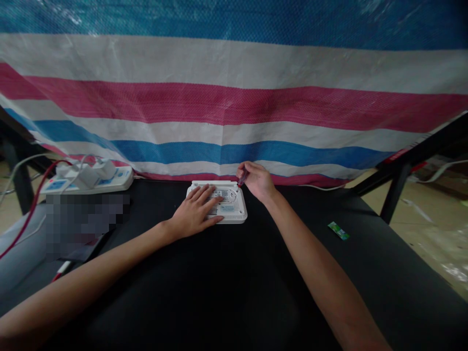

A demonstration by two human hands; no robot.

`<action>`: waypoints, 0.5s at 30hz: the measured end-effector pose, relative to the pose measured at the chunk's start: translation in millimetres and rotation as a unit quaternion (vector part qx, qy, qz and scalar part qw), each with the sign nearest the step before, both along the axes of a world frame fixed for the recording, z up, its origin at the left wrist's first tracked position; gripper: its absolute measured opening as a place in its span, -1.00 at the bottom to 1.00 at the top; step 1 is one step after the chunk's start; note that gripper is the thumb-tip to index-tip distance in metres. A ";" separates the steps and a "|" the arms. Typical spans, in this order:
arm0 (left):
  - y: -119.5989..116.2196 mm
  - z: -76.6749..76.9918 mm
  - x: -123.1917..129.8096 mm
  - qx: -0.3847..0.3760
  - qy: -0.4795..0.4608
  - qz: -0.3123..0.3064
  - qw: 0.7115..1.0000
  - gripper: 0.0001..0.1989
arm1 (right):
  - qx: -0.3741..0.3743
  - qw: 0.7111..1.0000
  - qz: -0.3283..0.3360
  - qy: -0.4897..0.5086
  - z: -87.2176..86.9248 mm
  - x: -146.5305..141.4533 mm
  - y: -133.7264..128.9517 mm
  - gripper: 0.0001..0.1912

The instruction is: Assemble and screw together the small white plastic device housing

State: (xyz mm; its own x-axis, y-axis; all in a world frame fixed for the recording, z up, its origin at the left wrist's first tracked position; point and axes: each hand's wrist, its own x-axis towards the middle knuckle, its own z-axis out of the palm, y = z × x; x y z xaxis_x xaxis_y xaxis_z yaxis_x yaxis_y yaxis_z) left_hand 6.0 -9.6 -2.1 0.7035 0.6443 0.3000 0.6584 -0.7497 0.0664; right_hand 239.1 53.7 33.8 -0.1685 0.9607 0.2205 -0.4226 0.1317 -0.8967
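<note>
A white router [233, 213] lies underside up at the back of the black table, with labels, vent slots and a white strip along its far edge. My left hand [195, 213] rests flat on its left half, fingers spread, covering part of the underside. Closed around a small screwdriver [242, 179] with a reddish, see-through handle is my right hand [260, 184]. The screwdriver points down at the router's far right corner. Its tip is too small to make out clearly.
On the left stands a white power strip [123, 180] with plugs and cables. A dark flat device [87, 246], partly pixelated, lies in front of it beside a red cable [27, 217]. A small green packet [338, 230] lies right. Striped sheeting [226, 102] hangs behind the table.
</note>
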 end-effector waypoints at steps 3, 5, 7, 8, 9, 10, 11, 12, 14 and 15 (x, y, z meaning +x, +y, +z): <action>0.2 -0.1 -0.1 -0.002 0.005 0.001 1.000 -0.40 | 0.030 0.997 -0.026 -0.063 2.8 2.7 -0.2 -0.78; 0.4 -0.2 -0.4 0.000 0.004 0.001 1.000 -0.40 | 0.079 0.982 -0.060 -0.161 9.4 4.7 -1.7 -0.78; 0.4 -0.2 -0.7 0.000 0.003 -0.001 1.000 -0.41 | 0.143 0.942 -0.112 -0.282 18.7 7.1 -4.4 -0.85; 0.3 -0.2 -0.8 0.000 0.002 -0.002 1.000 -0.41 | 0.171 0.917 -0.140 -0.331 23.5 8.3 -6.0 -0.86; 0.3 -0.3 -0.8 -0.001 0.002 -0.002 1.000 -0.41 | 0.195 0.890 -0.165 -0.377 27.8 9.4 -7.6 -0.86; 0.2 -0.4 -0.8 -0.002 0.002 -0.001 1.000 -0.41 | 0.221 0.862 -0.183 -0.418 31.4 10.1 -9.3 -0.84; 0.2 -0.5 -0.8 -0.002 0.001 0.000 1.000 -0.40 | 0.243 0.834 -0.198 -0.454 34.0 10.3 -11.0 -0.83; 0.2 -0.7 -0.7 -0.001 0.000 0.001 1.000 -0.40 | 0.259 0.805 -0.208 -0.491 35.7 9.8 -12.6 -0.81; 0.3 -1.1 -0.5 -0.001 0.000 0.001 1.000 -0.40 | 0.267 0.742 -0.214 -0.576 36.3 6.3 -15.5 -0.77; 0.4 -1.3 -0.5 -0.001 0.002 0.001 1.000 -0.40 | 0.257 0.707 -0.213 -0.623 35.7 3.7 -16.7 -0.75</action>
